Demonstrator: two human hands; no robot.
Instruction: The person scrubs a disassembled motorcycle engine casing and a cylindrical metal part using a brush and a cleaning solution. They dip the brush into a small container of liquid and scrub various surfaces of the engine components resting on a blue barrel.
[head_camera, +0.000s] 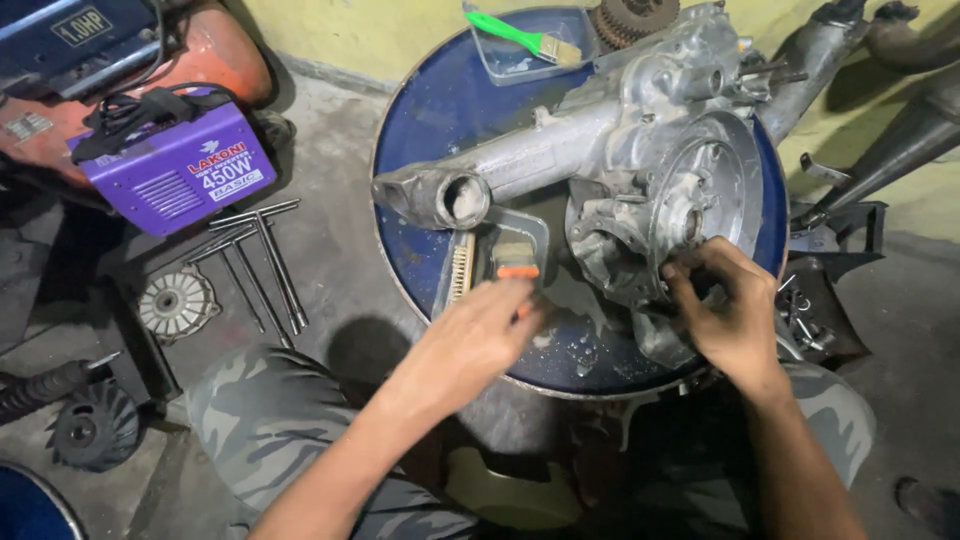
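A large grey metal engine casing (620, 150) lies across the top of a blue drum (440, 110). My right hand (725, 305) grips the casing's lower edge by the round housing. My left hand (475, 335) reaches over a clear plastic tray (530, 230) on the drum and closes on the orange handle of a brush (517, 270) that rests in the tray. A wire brush (461, 268) lies in the same tray beside it.
A green-handled paintbrush (520, 37) sits in a second clear tray at the drum's far edge. On the floor to the left are a purple box-shaped machine (180, 165), long T-handle wrenches (265, 260), a round metal cover (177, 303) and a black fan wheel (92, 428). Exhaust pipes (880, 130) lie at the right.
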